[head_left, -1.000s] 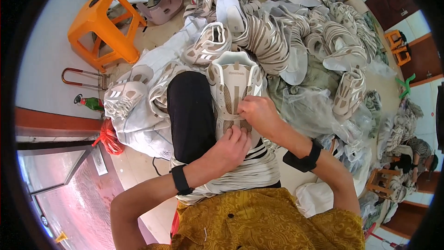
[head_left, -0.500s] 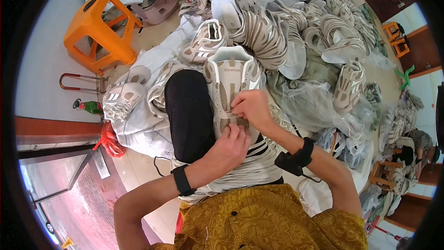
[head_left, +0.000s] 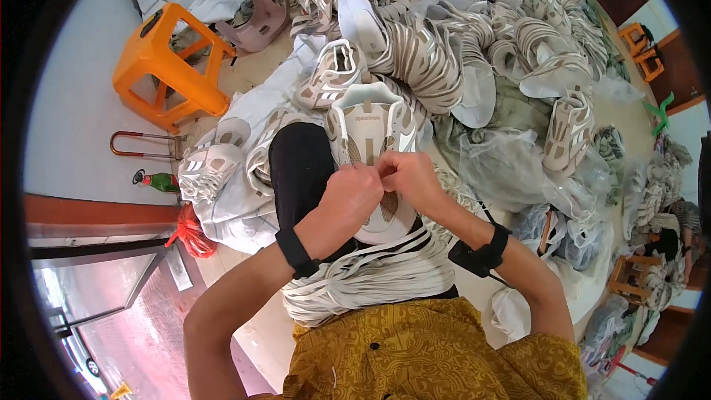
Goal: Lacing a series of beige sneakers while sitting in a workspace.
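A beige and white sneaker upper (head_left: 370, 130) lies on my lap, its collar pointing away from me, beside my black-clad left knee (head_left: 300, 167). Over its tongue, my left hand (head_left: 357, 191) and my right hand (head_left: 409, 178) meet with fingertips pinched together. Both are closed on a white shoelace, mostly hidden by the fingers. A thick bundle of white shoelaces (head_left: 363, 281) is draped across my lap, nearer to me than the upper.
Several stacked shoe uppers (head_left: 422, 59) fill the floor ahead. An orange stool (head_left: 167, 67), a green bottle (head_left: 161, 181) and a red plastic bag (head_left: 194, 233) stand to the left. Clear plastic bags (head_left: 503, 167) lie on the right. Another person (head_left: 685, 226) sits far right.
My left hand has moved up from the toe end of the upper to meet my right hand, which has shifted slightly down. The toe of the upper now shows more.
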{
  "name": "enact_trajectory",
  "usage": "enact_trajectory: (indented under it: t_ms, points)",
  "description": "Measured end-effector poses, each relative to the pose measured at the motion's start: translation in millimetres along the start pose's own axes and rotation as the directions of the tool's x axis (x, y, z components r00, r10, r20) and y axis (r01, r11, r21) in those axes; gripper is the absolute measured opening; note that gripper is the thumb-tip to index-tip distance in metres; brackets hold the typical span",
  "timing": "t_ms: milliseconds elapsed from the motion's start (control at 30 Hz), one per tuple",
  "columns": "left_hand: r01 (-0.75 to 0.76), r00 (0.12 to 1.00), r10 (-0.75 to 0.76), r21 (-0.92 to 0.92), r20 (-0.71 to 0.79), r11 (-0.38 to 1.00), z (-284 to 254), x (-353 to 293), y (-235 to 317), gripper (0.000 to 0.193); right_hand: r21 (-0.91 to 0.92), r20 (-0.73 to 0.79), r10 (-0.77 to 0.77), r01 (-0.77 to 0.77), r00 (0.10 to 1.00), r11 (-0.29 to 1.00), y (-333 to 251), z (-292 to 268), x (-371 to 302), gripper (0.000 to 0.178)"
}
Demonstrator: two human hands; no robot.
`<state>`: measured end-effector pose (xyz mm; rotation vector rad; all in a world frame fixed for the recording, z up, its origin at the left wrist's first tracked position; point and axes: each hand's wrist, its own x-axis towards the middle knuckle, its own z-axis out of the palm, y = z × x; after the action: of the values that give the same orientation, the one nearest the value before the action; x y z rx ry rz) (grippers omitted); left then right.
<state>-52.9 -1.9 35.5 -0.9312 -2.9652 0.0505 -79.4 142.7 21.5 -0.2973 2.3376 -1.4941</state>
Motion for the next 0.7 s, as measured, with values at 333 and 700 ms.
enact_trajectory:
  t_ms: [333, 700]
  points:
    - [0.017, 0.996, 0.01, -0.303, 0.088, 0.953, -10, 9, -16, 0.009, 0.066, -0.058, -0.137, 0.141, 0.989, 0.988, 18, 1, 3, 0.016]
    - [-0.168, 0.982, 0.163, 0.048, 0.097, 0.985, -6, 4, -12, 0.009, 0.185, -0.062, -0.11, 0.119, 0.992, 0.976, 21, 0, 5, 0.017]
